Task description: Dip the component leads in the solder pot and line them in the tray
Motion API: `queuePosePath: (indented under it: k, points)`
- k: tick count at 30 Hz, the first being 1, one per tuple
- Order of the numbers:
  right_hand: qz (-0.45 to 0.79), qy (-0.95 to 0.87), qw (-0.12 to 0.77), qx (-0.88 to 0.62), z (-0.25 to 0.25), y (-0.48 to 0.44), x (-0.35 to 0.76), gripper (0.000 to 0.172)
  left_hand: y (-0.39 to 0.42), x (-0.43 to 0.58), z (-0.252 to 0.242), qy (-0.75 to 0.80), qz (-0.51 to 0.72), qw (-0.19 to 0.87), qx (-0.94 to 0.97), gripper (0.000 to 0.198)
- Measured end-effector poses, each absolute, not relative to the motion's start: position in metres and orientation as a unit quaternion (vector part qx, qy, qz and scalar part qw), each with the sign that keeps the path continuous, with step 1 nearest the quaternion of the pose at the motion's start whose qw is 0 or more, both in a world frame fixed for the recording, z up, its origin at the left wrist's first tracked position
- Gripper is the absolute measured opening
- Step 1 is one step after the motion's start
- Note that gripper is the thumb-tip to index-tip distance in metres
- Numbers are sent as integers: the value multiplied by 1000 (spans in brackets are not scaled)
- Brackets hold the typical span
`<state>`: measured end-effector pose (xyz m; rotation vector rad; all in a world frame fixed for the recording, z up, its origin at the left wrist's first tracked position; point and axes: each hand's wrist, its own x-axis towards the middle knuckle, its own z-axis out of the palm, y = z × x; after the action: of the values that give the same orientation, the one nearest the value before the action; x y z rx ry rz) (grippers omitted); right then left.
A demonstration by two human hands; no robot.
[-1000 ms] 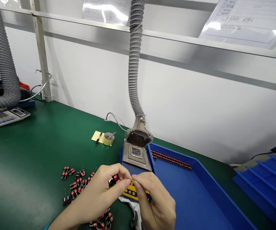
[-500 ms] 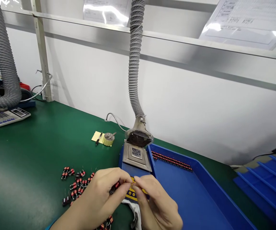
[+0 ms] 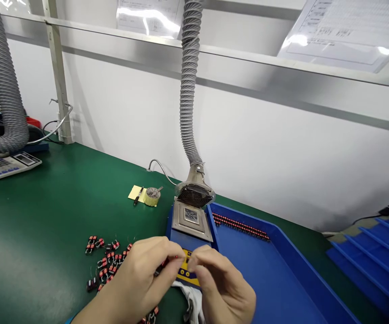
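Note:
My left hand (image 3: 147, 272) is closed in a pinch, with a small red-and-black coil (image 3: 160, 269) partly showing between its thumb and forefinger; the fingers hide most of it. Just to the right, my right hand (image 3: 226, 285) has thumb and forefinger pressed together; whatever may be in them is too small to make out. A narrow gap separates the two sets of fingertips. Behind them shows the yellow-and-blue front panel (image 3: 189, 280) of a solder pot (image 3: 192, 220). Loose coils with wire leads (image 3: 110, 261) lie in a heap beside my left wrist.
A blue tray (image 3: 269, 270) holds rows of coils (image 3: 240, 226) along its far edge. A fume extractor hood (image 3: 195, 191) hangs behind the solder pot. White cloth (image 3: 192, 299) lies below my hands. Tape (image 3: 152, 196), a pen (image 3: 138, 196) and a calculator (image 3: 9, 164) rest on the green bench.
My fingertips, close together before, have parted slightly; the right hand's fingers have curled and drawn back. My left hand has stayed nearly in place.

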<state>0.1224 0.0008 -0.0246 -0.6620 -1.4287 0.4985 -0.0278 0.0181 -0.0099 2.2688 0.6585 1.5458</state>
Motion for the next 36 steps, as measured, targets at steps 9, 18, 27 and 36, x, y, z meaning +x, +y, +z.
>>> queuePosePath:
  k: [9,18,27,36]
  points:
    - [204,-637,634,-387,-26,-6,115,26,20,-24,-8,200,508,9,838,26]
    - [218,-643,655,-332,-24,-2,124,10,16,-28,-10,240,528,199,790,15]
    - [235,-622,631,-400,-28,-4,116,26,21,-24,-10,213,497,-12,841,29]
    - [194,-648,669,-308,-25,0,126,19,20,-26,-12,233,539,162,793,15]
